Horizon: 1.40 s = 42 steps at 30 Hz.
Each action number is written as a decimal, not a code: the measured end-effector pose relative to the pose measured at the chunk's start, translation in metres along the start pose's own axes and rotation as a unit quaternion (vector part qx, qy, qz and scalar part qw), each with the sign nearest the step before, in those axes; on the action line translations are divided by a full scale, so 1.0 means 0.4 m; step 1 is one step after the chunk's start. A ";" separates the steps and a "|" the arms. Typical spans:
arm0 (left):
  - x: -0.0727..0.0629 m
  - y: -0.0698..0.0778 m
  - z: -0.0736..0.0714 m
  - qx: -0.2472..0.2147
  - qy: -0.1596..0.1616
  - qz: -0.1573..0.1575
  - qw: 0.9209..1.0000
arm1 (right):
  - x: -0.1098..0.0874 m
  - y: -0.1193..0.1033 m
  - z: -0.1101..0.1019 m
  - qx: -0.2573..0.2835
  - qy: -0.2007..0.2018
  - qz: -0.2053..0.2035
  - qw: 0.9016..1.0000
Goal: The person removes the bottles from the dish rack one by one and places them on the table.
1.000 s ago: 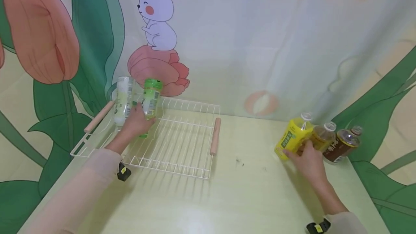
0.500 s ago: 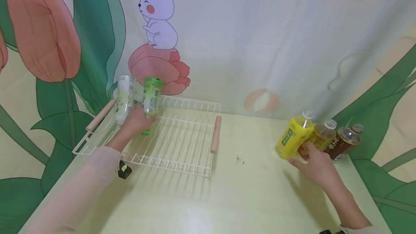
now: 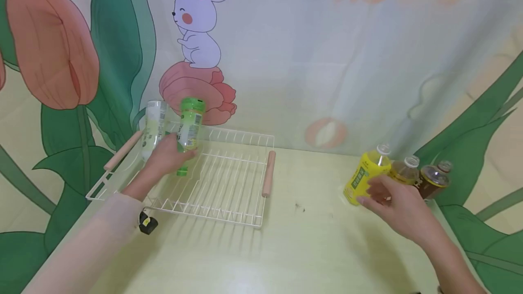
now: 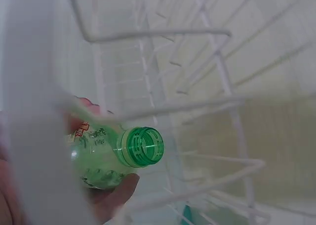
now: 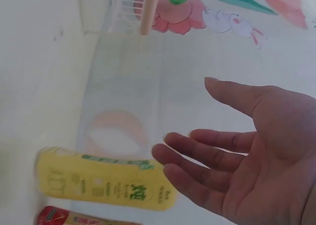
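Observation:
My left hand (image 3: 165, 155) grips a clear green bottle (image 3: 191, 124) that stands neck-down in a white wire dish rack (image 3: 268, 173). The open green neck (image 4: 146, 147) of this bottle shows between the wires in the left wrist view. Just left of it, a whitish clear bottle (image 3: 154, 124) leans in the rack. My right hand (image 3: 404, 212) is held in the air in front of a yellow-labelled bottle (image 3: 366, 176), palm showing and fingers loosely bent around nothing in the right wrist view.
Beside the yellow bottle stand an amber bottle (image 3: 402, 171) and a dark brown-labelled bottle (image 3: 434, 180), at the table's right back. A printed curtain (image 3: 278, 58) hangs behind the table (image 3: 302, 248). Small dark marks lie on the tabletop between rack and bottles.
My right hand has left the group of bottles, drawing back toward me with its fingers loosened. My left hand stays on the green bottle in the rack.

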<state>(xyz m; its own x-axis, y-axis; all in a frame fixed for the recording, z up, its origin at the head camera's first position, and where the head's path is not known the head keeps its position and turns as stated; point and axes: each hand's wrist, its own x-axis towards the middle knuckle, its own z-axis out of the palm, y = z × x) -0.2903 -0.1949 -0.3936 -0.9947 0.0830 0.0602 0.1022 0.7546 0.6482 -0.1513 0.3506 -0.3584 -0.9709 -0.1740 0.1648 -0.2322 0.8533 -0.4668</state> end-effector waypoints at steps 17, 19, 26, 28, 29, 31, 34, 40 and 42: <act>-0.105 0.291 0.070 0.064 0.002 0.195 0.979 | 0.082 -0.182 0.012 -0.011 0.087 -0.125 0.988; -0.115 0.318 0.078 0.088 0.018 0.226 0.970 | 0.094 -0.201 0.020 -0.018 0.105 -0.144 0.984; -0.123 0.395 0.118 0.163 0.047 0.315 0.934 | 0.161 -0.245 0.052 -0.093 0.167 -0.261 0.946; -0.126 0.413 0.128 0.179 0.045 0.328 0.926 | 0.178 -0.253 0.063 -0.119 0.165 -0.282 0.938; -0.128 0.420 0.133 0.184 0.044 0.334 0.924 | 0.184 -0.256 0.070 -0.131 0.160 -0.288 0.935; -0.136 0.433 0.142 0.194 0.039 0.341 0.919 | 0.191 -0.262 0.082 -0.151 0.146 -0.293 0.933; -0.149 0.449 0.152 0.207 0.042 0.354 0.911 | 0.194 -0.271 0.100 -0.184 0.136 -0.300 0.926; -0.164 0.461 0.157 0.231 0.068 0.375 0.895 | 0.191 -0.286 0.120 -0.222 0.148 -0.307 0.913; -0.166 0.459 0.158 0.234 0.070 0.377 0.893 | 0.188 -0.288 0.124 -0.220 0.146 -0.306 0.915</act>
<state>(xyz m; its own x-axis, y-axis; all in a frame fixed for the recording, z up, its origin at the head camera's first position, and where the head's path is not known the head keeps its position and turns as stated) -0.2049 -0.0205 -0.3265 -0.6292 0.6258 0.4609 0.7041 0.7101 -0.0029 -0.2004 0.2149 -0.3353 -0.5950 -0.6010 0.5337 -0.6174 0.7669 0.1752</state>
